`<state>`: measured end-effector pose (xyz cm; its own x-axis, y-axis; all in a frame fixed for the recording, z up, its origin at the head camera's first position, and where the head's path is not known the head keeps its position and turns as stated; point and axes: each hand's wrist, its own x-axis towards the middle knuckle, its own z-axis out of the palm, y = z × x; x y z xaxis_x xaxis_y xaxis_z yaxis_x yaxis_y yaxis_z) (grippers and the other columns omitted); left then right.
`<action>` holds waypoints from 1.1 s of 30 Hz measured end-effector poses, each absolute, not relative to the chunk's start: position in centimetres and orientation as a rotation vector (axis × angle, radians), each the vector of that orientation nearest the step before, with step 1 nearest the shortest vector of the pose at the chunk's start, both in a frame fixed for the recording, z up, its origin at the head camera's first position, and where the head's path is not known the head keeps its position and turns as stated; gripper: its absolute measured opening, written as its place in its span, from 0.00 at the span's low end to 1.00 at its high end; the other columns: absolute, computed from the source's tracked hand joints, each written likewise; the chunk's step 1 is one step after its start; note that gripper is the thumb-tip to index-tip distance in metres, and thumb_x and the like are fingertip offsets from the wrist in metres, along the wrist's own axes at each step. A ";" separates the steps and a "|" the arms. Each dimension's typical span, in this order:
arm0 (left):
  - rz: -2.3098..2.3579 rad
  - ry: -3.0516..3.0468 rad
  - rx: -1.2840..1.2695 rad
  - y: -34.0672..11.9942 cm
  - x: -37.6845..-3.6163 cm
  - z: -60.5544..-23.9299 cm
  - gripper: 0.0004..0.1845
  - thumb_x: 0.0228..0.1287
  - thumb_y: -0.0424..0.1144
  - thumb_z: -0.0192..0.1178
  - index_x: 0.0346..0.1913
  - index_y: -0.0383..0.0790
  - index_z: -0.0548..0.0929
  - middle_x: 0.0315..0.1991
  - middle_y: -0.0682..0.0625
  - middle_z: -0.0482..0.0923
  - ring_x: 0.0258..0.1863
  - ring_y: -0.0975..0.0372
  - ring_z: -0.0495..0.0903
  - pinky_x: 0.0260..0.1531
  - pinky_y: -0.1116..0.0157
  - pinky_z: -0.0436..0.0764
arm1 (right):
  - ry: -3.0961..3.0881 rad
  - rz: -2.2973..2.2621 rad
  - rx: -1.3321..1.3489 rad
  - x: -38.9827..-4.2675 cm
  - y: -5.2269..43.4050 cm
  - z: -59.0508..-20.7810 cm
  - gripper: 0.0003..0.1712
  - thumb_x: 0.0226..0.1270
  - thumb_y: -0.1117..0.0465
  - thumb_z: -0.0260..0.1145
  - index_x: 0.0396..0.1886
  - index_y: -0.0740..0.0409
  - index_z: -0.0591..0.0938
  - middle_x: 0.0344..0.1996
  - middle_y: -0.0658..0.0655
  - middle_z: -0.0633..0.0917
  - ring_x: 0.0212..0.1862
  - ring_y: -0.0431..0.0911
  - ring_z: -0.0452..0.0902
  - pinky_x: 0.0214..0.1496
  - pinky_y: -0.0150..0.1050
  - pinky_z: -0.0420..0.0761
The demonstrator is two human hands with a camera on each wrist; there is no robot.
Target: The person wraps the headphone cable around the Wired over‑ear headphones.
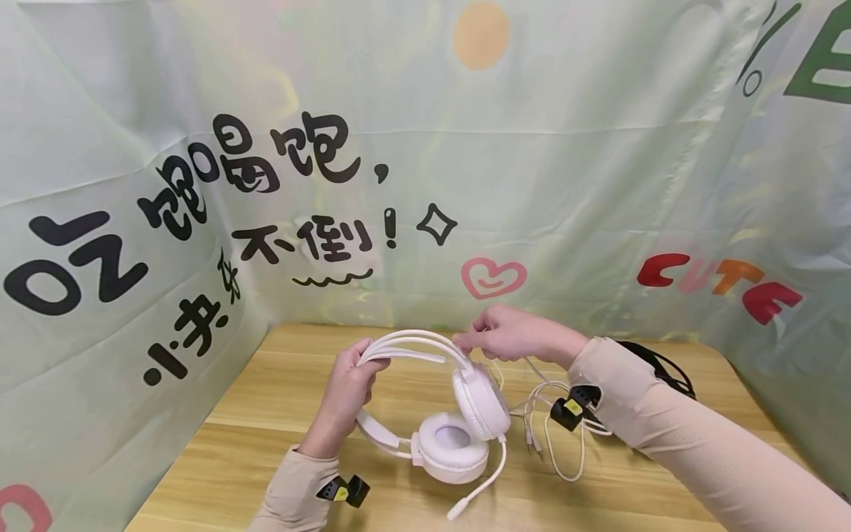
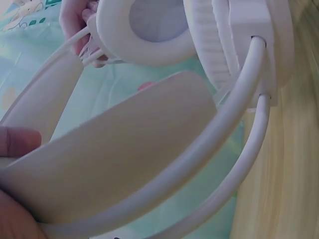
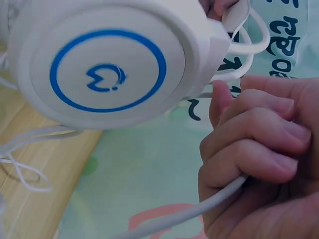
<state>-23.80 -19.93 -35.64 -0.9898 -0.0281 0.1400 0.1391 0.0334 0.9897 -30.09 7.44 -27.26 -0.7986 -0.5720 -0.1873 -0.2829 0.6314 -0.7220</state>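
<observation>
A white headset point(image 1: 459, 421) stands on the wooden table point(image 1: 266, 414), one ear cup lying flat and the other upright. My left hand point(image 1: 355, 373) grips the left side of its headband point(image 1: 405, 343); the thumb point(image 2: 20, 142) presses on the wide inner band point(image 2: 124, 149). My right hand point(image 1: 475, 338) is at the top right of the headband, its fingers point(image 3: 249, 149) curled round the thin white cable point(image 3: 214, 205). The ear cup's outer face point(image 3: 107, 74) bears a blue ring and logo. A mic boom point(image 1: 482, 488) points toward the front edge.
Loose loops of white cable point(image 1: 561, 436) lie on the table right of the headset. A black strap or cord point(image 1: 665, 369) lies at the back right. Printed fabric walls point(image 1: 425, 185) close in the table on three sides.
</observation>
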 end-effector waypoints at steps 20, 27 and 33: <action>-1.934 -2.124 0.030 -20.1 -24.0 -35.7 0.07 0.72 0.30 0.55 0.33 0.35 0.75 0.15 0.60 0.56 0.11 0.68 0.55 0.13 0.73 0.56 | 2.300 -1.158 -0.751 -28.8 7.1 -26.6 0.15 0.85 0.61 0.54 0.53 0.64 0.85 0.21 0.52 0.77 0.22 0.41 0.70 0.24 0.29 0.71; -1.873 -2.115 0.058 -20.0 -23.9 -35.5 0.08 0.72 0.32 0.56 0.32 0.37 0.74 0.16 0.59 0.57 0.11 0.67 0.58 0.13 0.71 0.59 | 2.303 -1.192 -0.773 -28.4 6.5 -26.6 0.14 0.85 0.57 0.58 0.52 0.64 0.81 0.19 0.51 0.79 0.20 0.40 0.73 0.23 0.31 0.77; -1.817 -2.104 0.085 -19.9 -24.0 -35.3 0.07 0.72 0.32 0.57 0.33 0.35 0.76 0.16 0.58 0.58 0.12 0.66 0.60 0.13 0.70 0.60 | 2.354 -1.197 -0.822 -28.1 5.8 -26.7 0.11 0.85 0.57 0.59 0.49 0.63 0.77 0.16 0.52 0.81 0.16 0.40 0.76 0.21 0.33 0.80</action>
<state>-23.96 -19.93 -35.31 -0.9339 -0.2753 0.2282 0.1856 0.1720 0.9674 -28.05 5.79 -26.68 -0.7600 -0.6468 -0.0640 -0.3293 0.4681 -0.8200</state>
